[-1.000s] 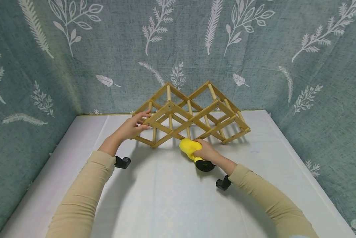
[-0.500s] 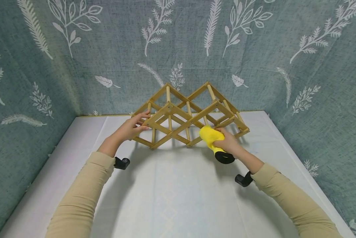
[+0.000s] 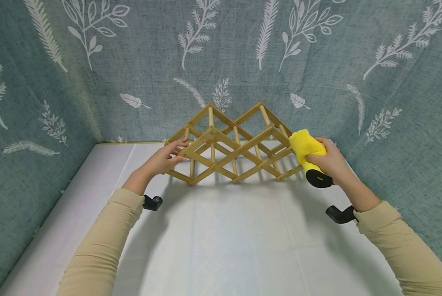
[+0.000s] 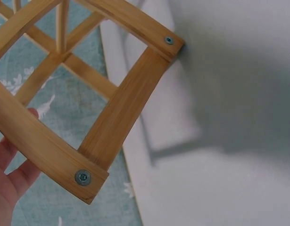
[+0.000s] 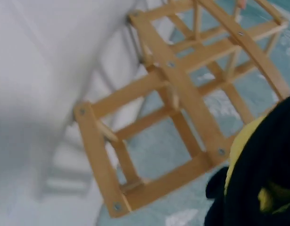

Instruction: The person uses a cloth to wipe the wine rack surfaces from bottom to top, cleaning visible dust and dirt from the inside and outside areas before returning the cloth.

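Note:
A folding wooden lattice rack, like a wine rack, stands on the white table near the back wall. At its left end, my left hand holds a slat; in the left wrist view the fingers lie partly behind that slat. My right hand grips a bunched, fuzzy yellow cloth with a black lower end, at the rack's right end. The cloth covers part of the rack's right corner, and whether they touch is hard to tell. In the right wrist view, the cloth's black part fills the lower right.
The white tabletop spreads in front of the rack. Patterned green-grey fabric hangs behind and on both sides. A black camera mount sits at the left wrist and another mount at the right.
My right hand has carried the yellow cloth rightward and up along the rack, from its lower middle to its right end. The left hand and the rack stay put.

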{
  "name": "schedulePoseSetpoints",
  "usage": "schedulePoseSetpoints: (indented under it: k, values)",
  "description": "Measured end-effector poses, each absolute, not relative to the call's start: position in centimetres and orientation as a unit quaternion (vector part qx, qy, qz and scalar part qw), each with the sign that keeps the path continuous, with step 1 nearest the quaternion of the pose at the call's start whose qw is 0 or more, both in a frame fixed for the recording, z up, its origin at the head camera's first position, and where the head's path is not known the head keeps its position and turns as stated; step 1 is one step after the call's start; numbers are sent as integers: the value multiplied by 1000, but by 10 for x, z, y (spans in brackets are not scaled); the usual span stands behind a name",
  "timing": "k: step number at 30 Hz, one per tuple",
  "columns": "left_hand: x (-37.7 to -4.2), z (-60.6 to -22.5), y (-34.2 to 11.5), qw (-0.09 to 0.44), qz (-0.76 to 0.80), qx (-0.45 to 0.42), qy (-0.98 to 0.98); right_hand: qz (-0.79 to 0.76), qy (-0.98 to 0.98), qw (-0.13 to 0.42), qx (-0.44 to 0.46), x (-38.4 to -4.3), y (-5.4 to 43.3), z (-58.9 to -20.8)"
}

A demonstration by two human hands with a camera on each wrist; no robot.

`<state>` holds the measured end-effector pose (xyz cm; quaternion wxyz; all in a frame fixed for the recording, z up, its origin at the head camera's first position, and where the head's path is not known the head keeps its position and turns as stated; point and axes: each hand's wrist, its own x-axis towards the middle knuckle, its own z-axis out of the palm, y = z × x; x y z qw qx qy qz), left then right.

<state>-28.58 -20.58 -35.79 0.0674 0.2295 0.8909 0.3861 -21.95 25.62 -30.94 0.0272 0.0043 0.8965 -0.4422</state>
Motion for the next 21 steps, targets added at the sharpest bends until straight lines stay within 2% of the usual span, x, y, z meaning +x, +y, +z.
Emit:
schedulePoseSetpoints:
  k: [5, 8, 14, 21]
  values:
    - [-285, -356, -207, 65, 386, 226, 892, -437, 898, 53, -19, -214, 245, -319]
    - [-285, -357, -208, 64, 385, 226, 893, -433, 896, 88, -46, -218, 222, -344]
    - [-285, -357, -208, 65, 388, 226, 891, -435, 889, 121, -82, -233, 156, -398]
    - [-283, -356, -205, 68, 391, 229, 889, -451, 884, 95, -82, -242, 102, -435]
